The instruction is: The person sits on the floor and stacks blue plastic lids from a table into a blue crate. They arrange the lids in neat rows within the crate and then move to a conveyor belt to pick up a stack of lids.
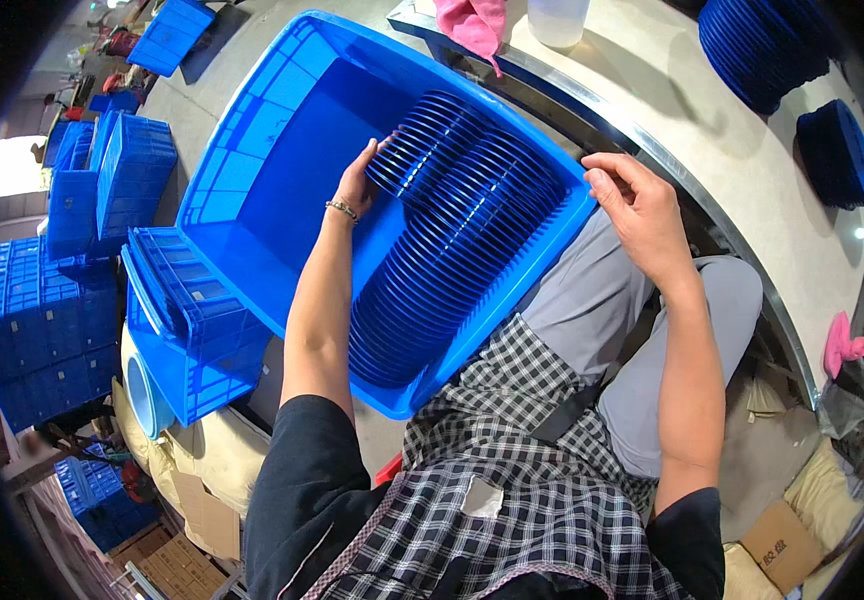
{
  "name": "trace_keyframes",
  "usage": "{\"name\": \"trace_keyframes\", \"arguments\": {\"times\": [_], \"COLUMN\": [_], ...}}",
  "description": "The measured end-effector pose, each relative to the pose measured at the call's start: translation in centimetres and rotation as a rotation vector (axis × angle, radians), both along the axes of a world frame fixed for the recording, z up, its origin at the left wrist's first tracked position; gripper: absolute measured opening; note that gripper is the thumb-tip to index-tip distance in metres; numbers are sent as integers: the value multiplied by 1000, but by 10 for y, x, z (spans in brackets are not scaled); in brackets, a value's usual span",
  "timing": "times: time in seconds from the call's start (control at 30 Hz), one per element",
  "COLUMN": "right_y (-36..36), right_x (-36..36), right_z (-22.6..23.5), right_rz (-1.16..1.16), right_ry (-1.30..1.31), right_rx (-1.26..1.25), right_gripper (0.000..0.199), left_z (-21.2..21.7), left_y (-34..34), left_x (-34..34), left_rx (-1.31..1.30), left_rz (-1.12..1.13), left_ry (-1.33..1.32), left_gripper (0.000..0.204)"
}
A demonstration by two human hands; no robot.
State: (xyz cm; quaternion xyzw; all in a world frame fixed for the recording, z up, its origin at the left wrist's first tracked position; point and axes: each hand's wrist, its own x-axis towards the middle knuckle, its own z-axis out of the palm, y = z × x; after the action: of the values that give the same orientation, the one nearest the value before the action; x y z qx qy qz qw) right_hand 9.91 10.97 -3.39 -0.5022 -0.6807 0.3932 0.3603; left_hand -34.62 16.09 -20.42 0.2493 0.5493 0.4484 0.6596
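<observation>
1 blue bin (277, 130) holds 2 rows of dark blue discs (462, 250), a short row (434, 140) beside a long row; the discs are packed too tightly to count. The left hand (355, 182) reaches into the bin at the short row's left end, its fingers partly hidden by the discs, so I cannot tell whether they are clamped on any. The right hand (644, 210) is by the bin's right corner, thumb and forefinger close together with nothing visible between them; contact with the rim is unclear. Open bin floor lies left of the short row, while the long row runs along the right wall. On the table (642, 75) stand 2 dark blue stacks (757, 50), 1 translucent container (557, 20) and 1 pink cloth (472, 28), the last 2 cut off at the top.
</observation>
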Motion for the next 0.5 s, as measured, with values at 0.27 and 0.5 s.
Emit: {"name": "trace_keyframes", "arguments": {"times": [0.27, 0.5], "right_y": [0, -3], "right_x": [1, 2], "right_z": [1, 4], "right_rz": [40, 48], "right_ry": [-52, -75], "right_rx": [-31, -6], "right_gripper": [22, 22], "left_z": [-10, 5], "left_y": [-2, -42], "left_x": [-2, 13], "left_rx": [11, 228], "left_rz": [42, 513], "left_ry": [40, 472], "left_gripper": [64, 48]}}
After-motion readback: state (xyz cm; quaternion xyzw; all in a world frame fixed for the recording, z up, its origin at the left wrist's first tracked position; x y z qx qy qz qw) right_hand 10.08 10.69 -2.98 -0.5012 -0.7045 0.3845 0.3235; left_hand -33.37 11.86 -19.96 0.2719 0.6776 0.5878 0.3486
